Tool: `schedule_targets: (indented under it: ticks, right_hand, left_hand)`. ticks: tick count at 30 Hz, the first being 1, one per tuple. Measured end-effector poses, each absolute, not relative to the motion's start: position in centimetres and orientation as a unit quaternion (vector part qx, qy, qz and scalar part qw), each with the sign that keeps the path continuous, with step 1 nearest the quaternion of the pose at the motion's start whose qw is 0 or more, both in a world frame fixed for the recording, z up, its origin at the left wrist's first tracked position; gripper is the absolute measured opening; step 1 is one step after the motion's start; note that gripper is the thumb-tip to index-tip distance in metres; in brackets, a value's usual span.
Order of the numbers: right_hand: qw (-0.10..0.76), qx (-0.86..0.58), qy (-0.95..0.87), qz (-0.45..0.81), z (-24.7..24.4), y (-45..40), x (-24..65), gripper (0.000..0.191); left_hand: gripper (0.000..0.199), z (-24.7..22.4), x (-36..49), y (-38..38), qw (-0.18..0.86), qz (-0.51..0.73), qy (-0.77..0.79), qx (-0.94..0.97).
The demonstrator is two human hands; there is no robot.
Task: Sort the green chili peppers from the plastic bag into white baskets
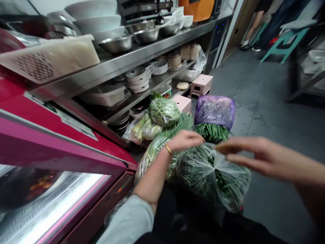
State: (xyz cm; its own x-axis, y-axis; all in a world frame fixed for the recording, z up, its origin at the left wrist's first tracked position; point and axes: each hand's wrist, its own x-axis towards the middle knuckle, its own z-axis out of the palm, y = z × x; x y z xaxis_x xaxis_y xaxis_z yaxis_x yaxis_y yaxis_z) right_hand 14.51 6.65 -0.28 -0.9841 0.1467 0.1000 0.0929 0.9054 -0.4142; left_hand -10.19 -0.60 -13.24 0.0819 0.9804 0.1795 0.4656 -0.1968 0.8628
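A clear plastic bag of long green vegetables (203,173), gathered and knotted on top, sits low in front of me. My left hand (186,139), with a gold bangle at the wrist, reaches over its far edge, fingers stretched out. From the right comes my right hand (247,152), fingers and thumb apart, beside the bag's gathered plastic. Contact with the plastic is hard to tell because both hands are slightly blurred. Just beyond lies a purple bag (215,110) with green stalks poking out. To the left are loose green stalks (181,123) and a bagged bundle of greens (164,112).
A steel shelf unit (152,47) with bowls and pots runs along the left. Nearer stands a red and pink cabinet (106,149) with a lit window. Pink stools (201,84) stand by the shelves. A person's leg (254,27) and a teal stool (284,42) are farther back.
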Motion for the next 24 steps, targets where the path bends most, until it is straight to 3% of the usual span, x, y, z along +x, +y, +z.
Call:
schedule_targets:
  ticks: [3,5,7,9,14,17,24]
  right_hand:
    - [0.092,-0.138,-0.977,0.138,1.2,13.6,8.8,0.027]
    - [0.033,-0.175,-0.982,0.056,0.3,18.3,3.4,0.025]
    - [-0.055,-0.208,-0.977,-0.006,-1.8,22.7,-2.4,0.022]
    - [-0.092,-0.215,-0.971,-0.043,-4.4,26.7,-8.0,0.021]
    - [-0.038,-0.209,-0.974,-0.08,-11.6,35.2,-20.9,0.024]
    - [-0.022,-0.202,-0.979,-0.036,-15.9,38.3,-27.9,0.033]
    - [-0.072,-0.228,-0.971,-0.005,-22.2,40.3,-37.7,0.037]
  left_hand:
    - [0.036,-14.0,-21.4,2.1,0.163,0.434,0.766,0.446]
    - [0.04,-17.1,-27.9,3.2,0.125,0.316,0.884,0.321]
    - [0.049,-21.5,-32.5,3.9,0.115,0.249,0.926,0.26]
    - [0.054,-26.4,-35.2,4.2,0.109,0.188,0.946,0.241]
    - [0.068,-35.5,-36.5,4.1,0.053,0.165,0.954,0.243]
    - [0.068,-37.0,-36.2,3.8,0.022,0.191,0.95,0.246]
    - [0.06,-38.7,-36.0,3.7,-0.015,0.231,0.943,0.239]
